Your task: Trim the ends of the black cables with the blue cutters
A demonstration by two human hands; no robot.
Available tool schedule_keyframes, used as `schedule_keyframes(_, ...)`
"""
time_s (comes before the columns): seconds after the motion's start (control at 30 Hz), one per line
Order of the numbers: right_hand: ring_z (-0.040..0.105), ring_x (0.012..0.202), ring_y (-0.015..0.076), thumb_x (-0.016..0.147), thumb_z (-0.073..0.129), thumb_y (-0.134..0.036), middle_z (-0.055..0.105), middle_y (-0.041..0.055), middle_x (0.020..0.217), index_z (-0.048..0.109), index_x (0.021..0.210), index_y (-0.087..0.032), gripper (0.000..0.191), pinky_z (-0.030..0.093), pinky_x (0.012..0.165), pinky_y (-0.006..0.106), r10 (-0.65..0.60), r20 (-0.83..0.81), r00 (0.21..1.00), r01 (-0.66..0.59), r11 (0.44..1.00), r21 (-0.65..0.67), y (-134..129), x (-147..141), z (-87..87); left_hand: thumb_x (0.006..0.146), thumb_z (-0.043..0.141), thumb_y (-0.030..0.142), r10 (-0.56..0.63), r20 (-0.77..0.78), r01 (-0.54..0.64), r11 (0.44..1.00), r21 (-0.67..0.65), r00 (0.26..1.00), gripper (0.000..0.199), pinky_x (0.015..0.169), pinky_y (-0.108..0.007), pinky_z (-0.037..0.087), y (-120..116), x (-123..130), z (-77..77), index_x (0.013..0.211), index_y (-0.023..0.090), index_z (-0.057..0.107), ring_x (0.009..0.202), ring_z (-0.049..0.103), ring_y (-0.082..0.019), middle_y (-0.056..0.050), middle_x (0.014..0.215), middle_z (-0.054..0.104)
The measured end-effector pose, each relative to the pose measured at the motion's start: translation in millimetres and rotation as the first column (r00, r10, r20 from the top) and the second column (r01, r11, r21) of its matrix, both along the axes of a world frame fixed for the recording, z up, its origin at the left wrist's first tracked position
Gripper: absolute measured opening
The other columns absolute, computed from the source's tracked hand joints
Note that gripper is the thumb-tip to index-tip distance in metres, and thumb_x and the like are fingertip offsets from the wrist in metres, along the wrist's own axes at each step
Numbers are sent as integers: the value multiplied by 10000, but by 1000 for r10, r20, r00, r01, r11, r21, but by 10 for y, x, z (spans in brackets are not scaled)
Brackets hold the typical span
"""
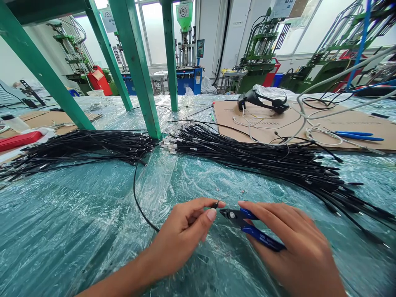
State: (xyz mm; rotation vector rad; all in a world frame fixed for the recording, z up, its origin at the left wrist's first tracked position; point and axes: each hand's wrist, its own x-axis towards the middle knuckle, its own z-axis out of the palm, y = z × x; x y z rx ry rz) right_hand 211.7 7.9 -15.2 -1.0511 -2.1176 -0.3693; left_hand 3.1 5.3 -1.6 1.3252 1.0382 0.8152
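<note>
Between its thumb and index finger, my left hand [188, 229] pinches the end of a black cable [137, 198]. A small dark tip [215, 204] sticks out past the fingertips. The cable runs back under the hand toward the left bundle. My right hand [297, 239] is wrapped round blue-handled flush cutters [261, 237], whose dark jaws point left at the cable end, a small gap away. Behind the hands lie a right bundle of black cables [247, 159] and a left bundle of black cables [93, 146].
Plastic film covers the green table [102, 214]. A green metal post [139, 74] stands between the bundles. On a cardboard sheet [297, 119] lie a black headset [262, 101], loose pale cables and blue-handled pliers [360, 135]. A red tool [20, 140] is at far left; machines stand behind.
</note>
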Motion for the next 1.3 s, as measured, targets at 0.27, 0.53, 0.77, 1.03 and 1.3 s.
schedule_keyframes(0.27, 628, 772, 156, 890, 521, -200, 692, 30, 861, 649, 1026, -190, 187, 449, 722, 296, -27, -12, 1000, 27, 1000, -14, 12, 1, -44, 955, 492, 452, -34, -4, 34, 999, 14, 999, 389, 514, -222, 309, -14, -7, 6, 1213, 209, 653, 568, 396, -105, 42, 610, 433)
schedule_keyframes(0.53, 641, 739, 152, 883, 526, -196, 698, 21, 839, 646, 1017, -209, 180, 464, 690, 297, -9, -17, 1000, 9, 1000, -3, 16, -7, -30, 948, 493, 474, -32, -24, 33, 999, 16, 999, 408, 498, -224, 296, -11, -4, 16, 1215, 211, 655, 556, 377, -106, 39, 608, 430)
schedule_keyframes(0.77, 642, 735, 150, 873, 515, -168, 701, 15, 843, 643, 1016, -213, 197, 455, 692, 292, -9, -23, 1000, 8, 1000, -24, 14, 3, -36, 948, 493, 468, -24, -33, 25, 1000, 18, 999, 402, 495, -225, 295, -7, -5, 5, 1213, 216, 658, 559, 370, -110, 37, 614, 428)
schedule_keyframes(1.03, 635, 748, 151, 886, 513, -158, 698, 23, 843, 644, 1029, -182, 195, 431, 731, 295, -5, 26, 1000, 5, 1000, 4, -5, 27, -26, 946, 503, 441, -33, -2, 33, 999, 0, 999, 393, 498, -220, 299, -16, 0, 3, 1203, 185, 657, 559, 371, -107, 42, 603, 425)
schedule_keyframes(1.3, 637, 743, 153, 870, 538, -163, 696, 21, 834, 649, 1028, -194, 195, 437, 723, 296, 2, -9, 1000, -2, 1000, 2, -10, 26, -12, 929, 525, 458, 2, -15, -2, 1000, -24, 1000, 391, 511, -222, 326, -6, -4, 30, 1154, 168, 659, 557, 397, -108, 49, 591, 417)
